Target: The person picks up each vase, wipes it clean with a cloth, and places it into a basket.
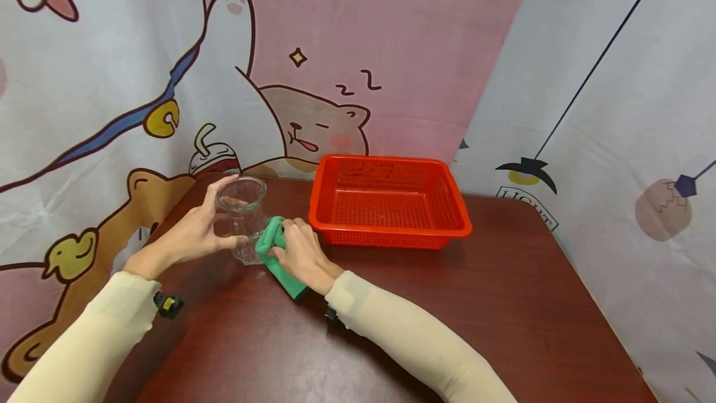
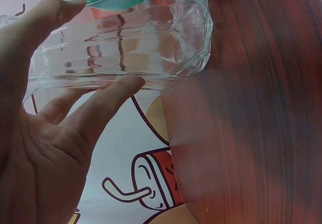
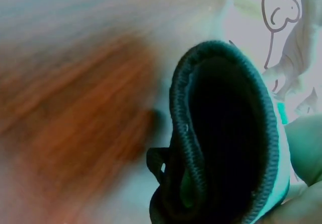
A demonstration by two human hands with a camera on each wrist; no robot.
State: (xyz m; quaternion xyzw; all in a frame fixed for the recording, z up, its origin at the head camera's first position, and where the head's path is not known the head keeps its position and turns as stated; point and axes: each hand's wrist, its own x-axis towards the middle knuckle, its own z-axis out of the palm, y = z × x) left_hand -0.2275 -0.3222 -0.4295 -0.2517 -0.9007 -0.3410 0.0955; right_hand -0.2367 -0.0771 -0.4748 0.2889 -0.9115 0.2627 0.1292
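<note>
My left hand (image 1: 192,232) holds a clear glass vase (image 1: 243,219) with a flared round rim, thumb on the near side and fingers on the far side. Faceted glass walls show close up in the left wrist view, where the vase (image 2: 146,48) lies between thumb and fingers. A green cloth (image 1: 286,277) is bunched in my right hand (image 1: 304,252), touching the vase's right side. Part of the cloth hangs down below the fingers. In the right wrist view a dark-edged fold of the cloth (image 3: 274,183) fills the middle. I cannot tell whether the vase's base touches the table.
Behind and right of my hands stands a red plastic basket (image 1: 391,236) with slotted walls and nothing in it. The dark reddish-brown table (image 1: 475,303) reaches back to cartoon-printed curtains (image 1: 391,30), which close in the back and both sides.
</note>
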